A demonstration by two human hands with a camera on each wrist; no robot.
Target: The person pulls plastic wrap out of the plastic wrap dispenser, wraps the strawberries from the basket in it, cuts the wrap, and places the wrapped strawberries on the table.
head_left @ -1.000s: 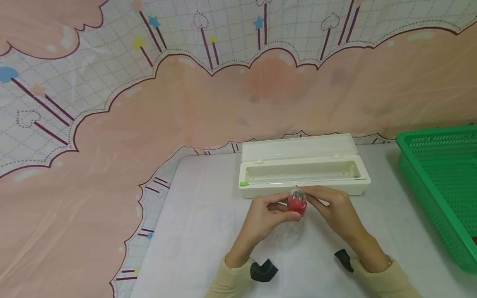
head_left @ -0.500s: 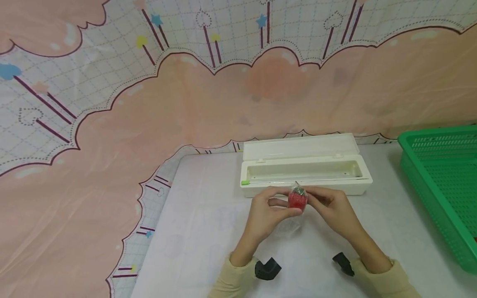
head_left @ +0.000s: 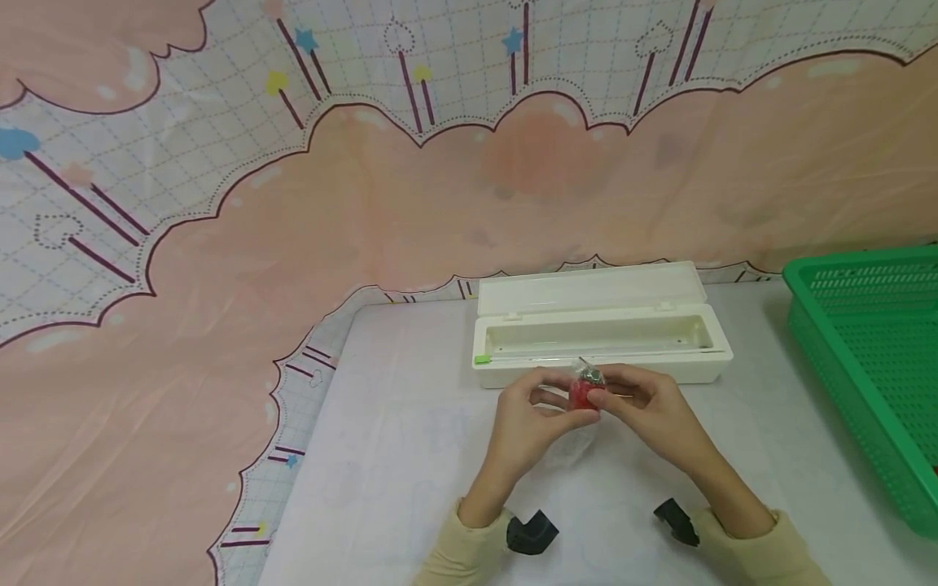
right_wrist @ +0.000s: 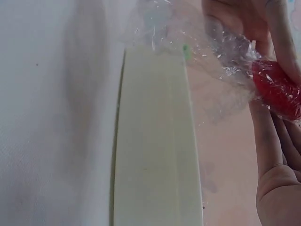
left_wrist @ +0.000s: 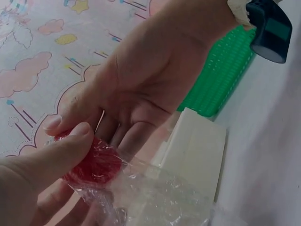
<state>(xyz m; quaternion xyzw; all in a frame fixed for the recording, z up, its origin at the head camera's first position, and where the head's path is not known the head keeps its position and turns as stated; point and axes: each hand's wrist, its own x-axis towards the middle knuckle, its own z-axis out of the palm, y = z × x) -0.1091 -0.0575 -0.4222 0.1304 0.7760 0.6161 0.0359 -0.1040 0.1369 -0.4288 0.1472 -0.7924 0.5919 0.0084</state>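
A red strawberry with a green leafy top is held between both hands, wrapped in clear plastic film. My left hand pinches it from the left, thumb low on the fruit and fingers behind. From the right, my right hand grips it with the thumb pressed on its front. In the right wrist view, crinkled film trails from the wrapped strawberry. Behind the hands stands a long white cling film dispenser, lid raised, with a green slider at its left end.
A green perforated basket stands at the right; a bit of something red shows at its edge. A patterned peach and white curtain hangs behind the white table. Black wrist-worn pieces sit at both sleeves.
The right thumb has come round onto the strawberry's front, covering part of it. The strawberry has tilted slightly and both hands have shifted a little. The dispenser and basket have stayed put.
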